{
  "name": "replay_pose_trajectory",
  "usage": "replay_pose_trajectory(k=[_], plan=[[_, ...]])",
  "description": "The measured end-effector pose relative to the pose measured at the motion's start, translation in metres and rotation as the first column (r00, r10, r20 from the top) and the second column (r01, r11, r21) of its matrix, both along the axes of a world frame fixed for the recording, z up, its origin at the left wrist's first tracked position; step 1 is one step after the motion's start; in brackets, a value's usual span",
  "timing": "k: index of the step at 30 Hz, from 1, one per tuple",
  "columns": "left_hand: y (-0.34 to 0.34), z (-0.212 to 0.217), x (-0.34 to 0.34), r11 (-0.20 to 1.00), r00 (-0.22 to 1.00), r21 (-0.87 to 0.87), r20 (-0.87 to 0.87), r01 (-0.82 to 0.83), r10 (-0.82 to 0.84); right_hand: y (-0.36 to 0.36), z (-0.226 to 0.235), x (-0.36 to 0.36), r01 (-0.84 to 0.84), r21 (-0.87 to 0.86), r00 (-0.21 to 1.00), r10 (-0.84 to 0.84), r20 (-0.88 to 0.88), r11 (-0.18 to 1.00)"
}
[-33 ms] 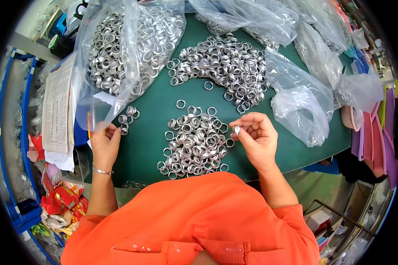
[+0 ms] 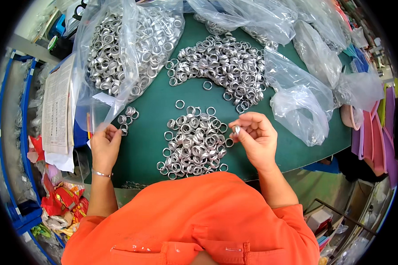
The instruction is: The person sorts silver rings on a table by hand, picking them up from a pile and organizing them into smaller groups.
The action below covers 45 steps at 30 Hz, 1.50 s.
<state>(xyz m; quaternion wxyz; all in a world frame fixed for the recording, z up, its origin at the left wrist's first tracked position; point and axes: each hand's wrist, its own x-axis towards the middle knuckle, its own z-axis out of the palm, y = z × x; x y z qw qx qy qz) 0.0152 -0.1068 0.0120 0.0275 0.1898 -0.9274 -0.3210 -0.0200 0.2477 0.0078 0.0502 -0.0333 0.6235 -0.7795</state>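
My right hand (image 2: 255, 139) pinches a silver metal ring (image 2: 235, 131) between thumb and fingertips, at the right side of a loose pile of similar rings (image 2: 194, 141). My left hand (image 2: 106, 140) is closed, thumb against fingers, beside a small cluster of rings (image 2: 128, 115) at the left. The lower edge of a clear plastic bag (image 2: 102, 114) hangs by its fingertips; whether they grip the bag or something else cannot be made out. A larger heap of rings (image 2: 225, 62) lies farther back, with a single ring (image 2: 208, 85) just in front of it.
The clear bag at the back left is full of rings. More clear plastic bags (image 2: 303, 110) lie at the right and back of the green table (image 2: 154, 99). A printed sheet (image 2: 57, 106) stands at the left edge, beside a blue-framed rack (image 2: 26, 97). Coloured sheets (image 2: 376, 137) hang at the right.
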Motion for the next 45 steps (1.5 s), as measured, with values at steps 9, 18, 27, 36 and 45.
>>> replay_pose_trajectory(k=[9,18,27,36,45], plan=[[0.09,0.027,-0.021,0.73,0.78,0.282,-0.297,0.623,-0.551,0.003,-0.002,-0.005,-0.119,-0.415,0.818,0.326,0.474,0.902],[0.158,0.012,-0.058,0.456,0.434,0.112,-0.564,0.883,-0.702,0.009,0.017,0.002,-0.314,0.119,0.883,0.244,0.4,0.942],[0.15,0.015,-0.056,0.602,0.645,0.282,-0.526,0.747,-0.554,0.014,-0.02,-0.038,0.28,0.907,0.952,0.031,-0.304,0.314],[0.154,0.012,-0.059,0.585,0.636,0.295,-0.542,0.756,-0.549,0.008,-0.003,-0.02,-0.069,0.133,0.997,0.064,0.043,0.989],[0.151,0.017,-0.054,0.567,0.607,0.255,-0.511,0.783,-0.609,-0.004,-0.003,-0.008,-0.151,-0.38,0.918,0.272,0.289,0.913]])
